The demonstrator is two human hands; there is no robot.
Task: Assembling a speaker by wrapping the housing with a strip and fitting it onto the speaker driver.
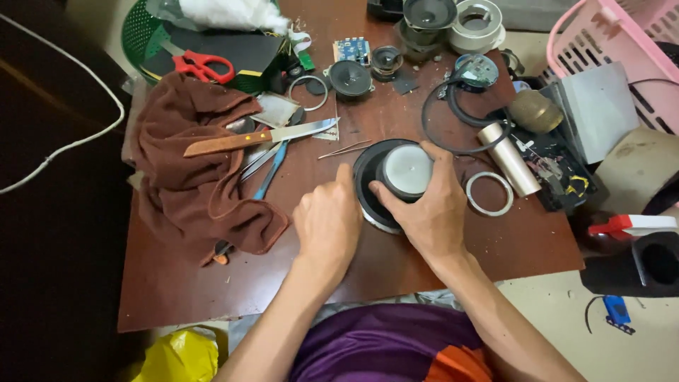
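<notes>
The right hand (433,212) was cupped over the speaker driver (389,185), thumb and fingers half closed around its round grey magnet (409,170). The left hand (327,225) was curled into a loose fist just left of it, the thumb stretched forward to touch the driver's dark rim; whether it pinched anything could not be told. The driver lay magnet-up near the middle of the brown desk (212,290), a black disc with a pale metal edge showing at its lower left. Both forearms came up from the bottom edge of the view, angled inward so the hands met at the driver, backs facing the camera.

A metal ring (489,193) lay just right of the right hand, with a silver cylinder (507,158) beyond it. To the left, a wooden-handled knife (258,138) rested on a crumpled brown cloth (191,184), and red-handled scissors (205,66) sat farther back.
</notes>
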